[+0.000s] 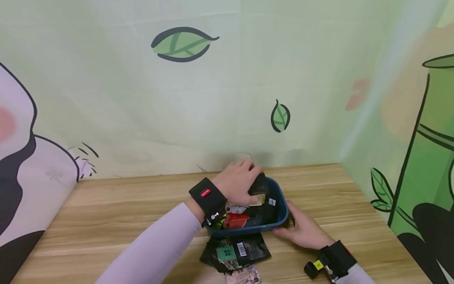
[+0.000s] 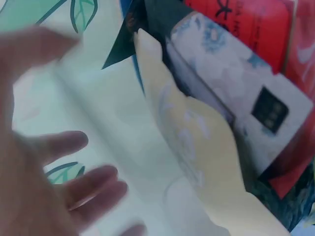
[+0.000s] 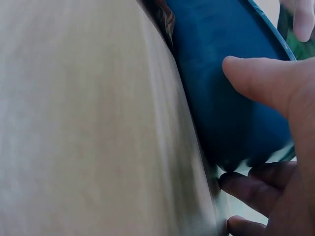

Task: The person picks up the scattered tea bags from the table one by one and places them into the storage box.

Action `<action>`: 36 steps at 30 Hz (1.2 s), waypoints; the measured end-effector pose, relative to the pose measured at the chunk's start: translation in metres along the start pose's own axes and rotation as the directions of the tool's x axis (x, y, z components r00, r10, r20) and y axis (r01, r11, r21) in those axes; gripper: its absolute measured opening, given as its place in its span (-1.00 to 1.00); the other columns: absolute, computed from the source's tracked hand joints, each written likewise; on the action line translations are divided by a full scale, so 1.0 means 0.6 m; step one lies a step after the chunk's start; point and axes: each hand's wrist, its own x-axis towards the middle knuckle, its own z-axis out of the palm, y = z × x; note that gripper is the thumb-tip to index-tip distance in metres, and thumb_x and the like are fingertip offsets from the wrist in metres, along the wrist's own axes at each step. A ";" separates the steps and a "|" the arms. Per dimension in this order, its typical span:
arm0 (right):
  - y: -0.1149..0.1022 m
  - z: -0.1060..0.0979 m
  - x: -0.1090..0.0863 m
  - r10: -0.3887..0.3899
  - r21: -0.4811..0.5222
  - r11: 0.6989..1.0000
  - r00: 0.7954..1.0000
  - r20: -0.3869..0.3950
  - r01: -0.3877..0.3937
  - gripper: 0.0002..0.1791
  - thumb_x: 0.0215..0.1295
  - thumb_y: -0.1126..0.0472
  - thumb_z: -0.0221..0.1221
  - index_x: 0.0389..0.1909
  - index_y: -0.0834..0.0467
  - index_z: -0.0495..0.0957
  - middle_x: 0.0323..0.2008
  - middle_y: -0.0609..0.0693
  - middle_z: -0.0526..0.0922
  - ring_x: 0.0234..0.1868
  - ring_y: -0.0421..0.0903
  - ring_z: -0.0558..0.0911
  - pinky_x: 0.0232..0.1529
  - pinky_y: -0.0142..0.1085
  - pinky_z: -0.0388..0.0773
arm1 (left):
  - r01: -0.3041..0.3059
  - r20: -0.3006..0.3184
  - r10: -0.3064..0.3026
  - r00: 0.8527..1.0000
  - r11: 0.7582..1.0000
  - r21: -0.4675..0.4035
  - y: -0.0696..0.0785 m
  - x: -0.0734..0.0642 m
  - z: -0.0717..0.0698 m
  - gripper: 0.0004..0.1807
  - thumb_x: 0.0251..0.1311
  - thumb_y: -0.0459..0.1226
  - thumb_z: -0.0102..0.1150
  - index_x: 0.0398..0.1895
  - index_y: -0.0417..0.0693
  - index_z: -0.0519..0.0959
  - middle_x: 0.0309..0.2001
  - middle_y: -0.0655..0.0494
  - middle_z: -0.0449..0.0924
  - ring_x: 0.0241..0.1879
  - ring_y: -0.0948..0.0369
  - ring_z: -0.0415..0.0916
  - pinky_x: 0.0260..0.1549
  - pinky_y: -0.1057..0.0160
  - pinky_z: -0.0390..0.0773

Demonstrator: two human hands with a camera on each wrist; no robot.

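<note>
A blue plastic bin [image 1: 284, 209] filled with packets stands near the back of the table. My left hand [image 1: 235, 183] is over it, beside an upright black packet [image 1: 259, 185]. In the left wrist view its fingers [image 2: 93, 187] are spread and blurred, apart from a cream packet [image 2: 197, 142], a floral white packet [image 2: 236, 83] and a red packet [image 2: 251, 24]. My right hand [image 1: 301, 228] holds the bin's near right corner. In the right wrist view its thumb [image 3: 261, 81] lies against the blue wall, with the other fingers round the corner.
In front of the bin lie black packets [image 1: 252, 248] with a green label, and a patterned packet [image 1: 244, 275] nearer me. A printed cloth backdrop [image 1: 227, 98] rises behind the wooden table [image 1: 142, 209] and along its right side.
</note>
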 end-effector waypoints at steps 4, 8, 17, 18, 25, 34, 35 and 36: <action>0.001 0.002 0.000 -0.019 0.001 1.000 1.000 -0.005 0.019 0.00 0.03 -0.31 0.33 0.51 -0.21 0.18 0.39 -0.14 0.36 0.39 -0.10 0.34 0.29 0.00 0.30 | 0.019 0.045 -0.018 0.999 0.999 -0.029 0.003 -0.010 -0.001 0.13 0.01 0.46 0.02 0.62 0.15 0.06 0.50 -0.08 0.07 0.43 -0.02 0.10 0.30 -0.11 0.23; 0.002 0.003 0.001 -0.035 0.004 0.999 0.999 -0.014 0.035 -0.01 0.02 -0.30 0.34 0.50 -0.18 0.21 0.37 -0.16 0.38 0.37 -0.13 0.36 0.28 -0.03 0.32 | 0.011 0.041 -0.009 0.999 0.999 -0.050 -0.001 -0.028 -0.004 0.22 -0.05 0.54 -0.04 0.65 0.19 -0.05 0.59 -0.07 -0.12 0.51 -0.06 -0.04 0.36 -0.20 0.08; 0.001 0.004 0.000 -0.030 -0.049 0.998 0.999 -0.031 0.029 0.04 0.03 -0.30 0.34 0.54 -0.14 0.17 0.44 -0.05 0.33 0.44 0.03 0.28 0.32 0.08 0.25 | -0.037 -0.045 0.032 0.998 0.994 -0.106 -0.014 -0.098 0.001 0.25 -0.12 0.56 0.00 0.63 0.18 0.01 0.60 0.01 -0.16 0.52 0.00 -0.08 0.35 -0.18 0.08; 0.000 0.004 0.000 -0.023 -0.051 0.998 0.999 -0.030 0.021 0.04 0.02 -0.31 0.34 0.54 -0.16 0.17 0.44 -0.05 0.32 0.44 0.03 0.27 0.33 0.08 0.24 | -0.046 -0.060 0.039 0.997 0.993 -0.111 -0.015 -0.109 0.002 0.26 -0.12 0.56 0.00 0.63 0.17 0.01 0.60 0.00 -0.17 0.52 0.00 -0.09 0.35 -0.18 0.07; -0.001 0.001 0.000 -0.025 -0.052 0.998 0.999 -0.030 0.024 0.04 0.03 -0.32 0.33 0.54 -0.10 0.18 0.43 0.02 0.34 0.43 0.09 0.30 0.30 0.11 0.27 | -0.056 -0.123 0.048 0.991 0.997 -0.060 -0.010 -0.190 0.011 0.28 -0.13 0.62 -0.15 0.63 0.16 0.00 0.60 0.02 -0.18 0.53 0.00 -0.11 0.38 -0.16 0.03; -0.004 0.001 -0.003 -0.013 -0.053 0.999 0.999 -0.036 0.011 0.05 0.03 -0.32 0.33 0.55 -0.11 0.16 0.45 0.05 0.31 0.44 0.11 0.28 0.31 0.14 0.25 | -0.090 -0.082 0.079 0.993 0.986 -0.140 0.019 -0.294 0.055 0.18 -0.06 0.57 -0.10 0.62 0.22 0.04 0.59 0.08 -0.13 0.52 0.01 -0.09 0.31 -0.22 0.16; -0.004 0.001 -0.003 -0.014 -0.053 0.999 0.999 -0.037 0.012 0.06 0.03 -0.32 0.33 0.55 -0.11 0.16 0.45 0.05 0.31 0.44 0.12 0.28 0.30 0.14 0.25 | -0.100 -0.079 0.089 0.993 0.985 -0.139 0.023 -0.304 0.063 0.16 -0.03 0.56 -0.10 0.62 0.22 0.05 0.58 0.05 -0.08 0.51 0.01 -0.04 0.30 -0.20 0.20; -0.005 0.001 -0.002 -0.015 -0.052 0.999 0.999 -0.038 0.013 0.05 0.03 -0.32 0.33 0.55 -0.11 0.16 0.45 0.06 0.31 0.44 0.12 0.28 0.30 0.14 0.25 | -0.100 -0.065 0.092 0.994 0.985 -0.138 0.027 -0.313 0.071 0.13 0.00 0.54 -0.11 0.61 0.24 0.06 0.57 0.05 -0.04 0.49 0.04 0.01 0.28 -0.16 0.25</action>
